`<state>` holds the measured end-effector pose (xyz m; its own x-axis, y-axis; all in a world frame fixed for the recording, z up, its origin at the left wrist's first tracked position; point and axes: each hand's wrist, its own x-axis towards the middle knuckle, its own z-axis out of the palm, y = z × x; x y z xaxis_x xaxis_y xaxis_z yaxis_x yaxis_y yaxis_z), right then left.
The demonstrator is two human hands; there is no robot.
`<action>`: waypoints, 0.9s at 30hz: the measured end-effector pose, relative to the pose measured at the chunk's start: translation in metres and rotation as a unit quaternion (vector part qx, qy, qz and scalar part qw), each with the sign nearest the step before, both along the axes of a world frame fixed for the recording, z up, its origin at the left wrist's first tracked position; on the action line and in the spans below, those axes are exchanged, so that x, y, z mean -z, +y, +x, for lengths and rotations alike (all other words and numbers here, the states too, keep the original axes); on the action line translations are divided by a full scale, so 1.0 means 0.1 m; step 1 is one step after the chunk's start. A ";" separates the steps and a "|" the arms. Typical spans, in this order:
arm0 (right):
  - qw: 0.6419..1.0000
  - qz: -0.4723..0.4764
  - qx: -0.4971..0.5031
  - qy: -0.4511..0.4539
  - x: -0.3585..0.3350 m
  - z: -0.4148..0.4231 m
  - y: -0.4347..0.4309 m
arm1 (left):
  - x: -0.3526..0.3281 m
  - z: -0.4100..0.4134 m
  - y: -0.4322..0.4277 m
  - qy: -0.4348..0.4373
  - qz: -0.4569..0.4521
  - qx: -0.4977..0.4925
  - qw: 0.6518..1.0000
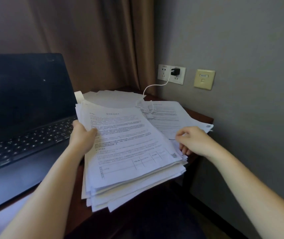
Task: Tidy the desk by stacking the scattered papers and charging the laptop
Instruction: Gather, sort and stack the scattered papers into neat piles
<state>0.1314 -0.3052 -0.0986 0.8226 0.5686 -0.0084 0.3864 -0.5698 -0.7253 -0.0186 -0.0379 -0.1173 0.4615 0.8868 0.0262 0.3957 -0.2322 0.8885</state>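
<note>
meanwhile my left hand [82, 135] pinched the paper stack [129, 152] at its left edge, thumb on top, while my right hand [193, 142] curled round its right edge, just right of the open laptop [25, 109].

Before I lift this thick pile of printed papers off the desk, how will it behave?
The pile of printed papers will probably sag, since its near edge juts past the desk. Sheets are fanned out at the corners, so some may slide loose. Being thick, it is likely rather heavy.
</note>
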 end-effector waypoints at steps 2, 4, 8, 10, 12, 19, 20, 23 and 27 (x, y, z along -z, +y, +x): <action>0.997 -0.039 0.030 -0.063 0.05 0.29 -0.02 | 0.01 0.00 -0.01 0.001 0.005 0.001 1.000; 0.989 -0.102 0.053 -0.096 0.06 0.51 -0.03 | 0.01 -0.01 -0.01 -0.002 0.009 -0.001 1.000; 0.980 -0.139 0.116 -0.085 0.11 0.76 -0.04 | 0.02 -0.02 0.00 -0.011 0.006 0.004 1.000; 0.981 -0.101 0.154 -0.060 0.14 0.85 -0.02 | 0.02 -0.02 0.00 -0.014 0.003 0.006 1.000; 0.983 -0.057 0.172 -0.040 0.14 0.90 0.03 | 0.02 -0.02 0.00 -0.015 0.000 0.010 1.000; 0.948 0.242 0.203 0.032 0.13 0.71 0.31 | 0.02 -0.02 0.01 -0.025 -0.012 0.012 1.000; 0.926 0.307 0.201 0.085 0.15 0.67 0.35 | 0.03 -0.02 0.01 -0.028 -0.013 0.012 0.999; 0.877 0.402 0.167 0.206 0.22 0.55 0.40 | 0.03 -0.02 0.01 -0.036 -0.019 0.011 0.999; 0.901 0.364 0.113 0.209 0.28 0.46 0.41 | 0.03 -0.03 -0.01 -0.059 -0.001 0.009 0.998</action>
<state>0.1770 -0.2642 -0.1267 0.9294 0.3673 -0.0370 -0.0734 0.0856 -0.9936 -0.0214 -0.0393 -0.1204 0.4707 0.8787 0.0799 0.2835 -0.2363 0.9294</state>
